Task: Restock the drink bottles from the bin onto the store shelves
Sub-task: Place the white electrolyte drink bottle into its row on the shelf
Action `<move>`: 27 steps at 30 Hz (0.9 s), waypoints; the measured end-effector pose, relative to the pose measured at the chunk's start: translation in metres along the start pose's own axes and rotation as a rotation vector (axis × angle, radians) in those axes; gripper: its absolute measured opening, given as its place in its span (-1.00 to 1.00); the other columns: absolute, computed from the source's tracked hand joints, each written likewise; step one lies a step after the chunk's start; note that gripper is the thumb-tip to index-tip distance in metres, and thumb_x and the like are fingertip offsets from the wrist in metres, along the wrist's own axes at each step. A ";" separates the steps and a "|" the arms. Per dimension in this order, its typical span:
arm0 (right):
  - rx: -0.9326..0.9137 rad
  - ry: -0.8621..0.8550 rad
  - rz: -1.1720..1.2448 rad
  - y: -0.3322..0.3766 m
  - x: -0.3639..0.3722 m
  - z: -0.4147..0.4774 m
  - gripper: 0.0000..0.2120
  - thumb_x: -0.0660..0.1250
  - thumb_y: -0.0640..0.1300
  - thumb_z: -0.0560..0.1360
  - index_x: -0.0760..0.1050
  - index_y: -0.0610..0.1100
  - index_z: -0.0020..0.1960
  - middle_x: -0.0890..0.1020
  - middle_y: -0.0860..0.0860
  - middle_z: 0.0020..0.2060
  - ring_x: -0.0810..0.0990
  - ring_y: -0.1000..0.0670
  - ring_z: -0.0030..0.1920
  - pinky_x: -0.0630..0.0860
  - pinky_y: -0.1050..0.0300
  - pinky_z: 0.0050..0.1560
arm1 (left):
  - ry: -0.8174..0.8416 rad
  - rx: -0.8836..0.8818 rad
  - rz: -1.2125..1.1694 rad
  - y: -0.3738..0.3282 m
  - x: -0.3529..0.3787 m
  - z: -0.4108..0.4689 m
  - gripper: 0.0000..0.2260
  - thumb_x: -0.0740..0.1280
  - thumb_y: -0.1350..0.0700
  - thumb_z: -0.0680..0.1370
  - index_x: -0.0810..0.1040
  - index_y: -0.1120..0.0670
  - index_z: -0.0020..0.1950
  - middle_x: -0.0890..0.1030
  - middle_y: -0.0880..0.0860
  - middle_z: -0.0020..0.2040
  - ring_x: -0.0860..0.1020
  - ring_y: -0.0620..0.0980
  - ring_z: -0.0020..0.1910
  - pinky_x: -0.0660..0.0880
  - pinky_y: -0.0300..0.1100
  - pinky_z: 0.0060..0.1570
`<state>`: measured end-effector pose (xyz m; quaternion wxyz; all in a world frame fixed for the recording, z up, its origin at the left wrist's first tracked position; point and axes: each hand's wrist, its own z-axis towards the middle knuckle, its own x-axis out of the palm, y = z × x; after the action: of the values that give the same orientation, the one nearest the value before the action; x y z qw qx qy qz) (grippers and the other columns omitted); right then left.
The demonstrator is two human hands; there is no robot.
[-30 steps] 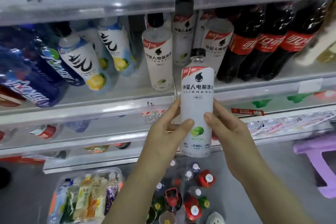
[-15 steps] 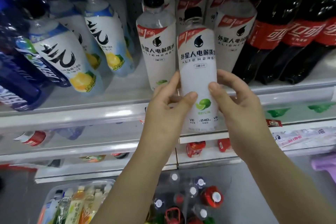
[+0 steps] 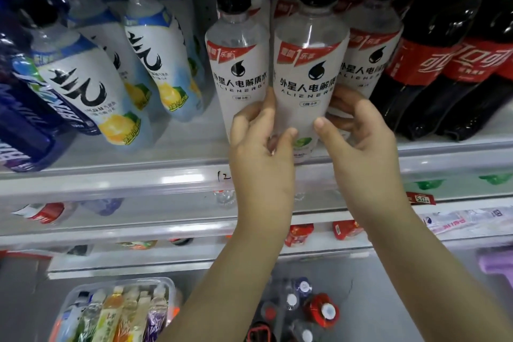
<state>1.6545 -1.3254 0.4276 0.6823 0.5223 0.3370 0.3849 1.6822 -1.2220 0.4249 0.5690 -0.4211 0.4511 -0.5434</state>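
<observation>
The left hand (image 3: 258, 147) and right hand (image 3: 358, 133) each hold a grip around the white-labelled clear plastic bottle (image 3: 308, 69). Seat it upright on the white shelf (image 3: 172, 155), label facing near, before releasing.

Centre of frame: clear plastic drink bottle (image 3: 308, 69) with white label, black cap, red banner and green lime mark. Upright, gripped low on its sides by left hand (image 3: 261, 153) and right hand (image 3: 358, 141). Base at front lip of white store shelf (image 3: 111, 183), just beside matching shelved bottle (image 3: 238, 64). Seated or not: cannot tell.
</observation>
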 end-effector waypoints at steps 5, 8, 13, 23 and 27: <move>0.024 -0.041 -0.056 -0.004 0.001 0.005 -0.66 0.34 -0.22 0.57 0.49 -0.08 0.34 0.63 0.10 0.20 0.56 0.17 0.23 0.51 0.12 0.28 | -0.025 0.016 0.062 0.006 0.002 0.005 -0.54 0.39 0.28 0.52 0.49 0.00 0.39 0.42 -0.22 0.13 0.49 -0.29 0.14 0.41 -0.55 0.03; 0.035 -0.056 -0.094 -0.003 0.003 0.011 -0.66 0.34 -0.21 0.57 0.52 -0.06 0.33 0.65 0.11 0.16 0.59 0.22 0.15 0.53 0.19 0.24 | -0.063 0.055 0.130 0.008 0.004 0.007 -0.58 0.41 0.27 0.51 0.52 0.06 0.36 0.45 -0.12 0.13 0.51 -0.29 0.08 0.40 -0.57 0.00; 0.041 -0.070 -0.175 -0.001 0.006 0.014 -0.66 0.35 -0.20 0.56 0.54 -0.06 0.32 0.66 0.12 0.12 0.60 0.30 0.06 0.48 0.47 0.07 | -0.123 0.096 0.208 0.012 0.007 0.009 -0.64 0.43 0.28 0.49 0.57 0.16 0.28 0.51 0.00 0.16 0.52 -0.21 0.02 0.37 -0.61 -0.02; 0.072 -0.126 -0.166 -0.014 0.008 0.005 -0.58 0.48 -0.17 0.46 0.55 0.09 0.28 0.58 0.05 0.16 0.61 0.07 0.14 0.54 0.06 0.24 | -0.007 0.128 0.335 0.028 -0.004 -0.002 -0.53 0.41 0.19 0.53 0.44 -0.03 0.42 0.48 -0.08 0.22 0.54 -0.03 0.18 0.57 -0.04 0.10; 0.060 -0.133 -0.175 -0.021 0.010 -0.001 -0.50 0.50 -0.19 0.44 0.51 0.05 0.34 0.59 0.06 0.15 0.59 0.08 0.18 0.52 0.02 0.26 | -0.034 0.097 0.407 0.032 -0.002 -0.008 -0.59 0.39 0.08 0.55 0.42 -0.10 0.38 0.47 -0.13 0.21 0.55 -0.07 0.11 0.59 -0.05 0.01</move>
<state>1.6621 -1.3198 0.4069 0.7181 0.5356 0.3468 0.2780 1.6818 -1.2184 0.3918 0.6943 -0.3026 0.4903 -0.4313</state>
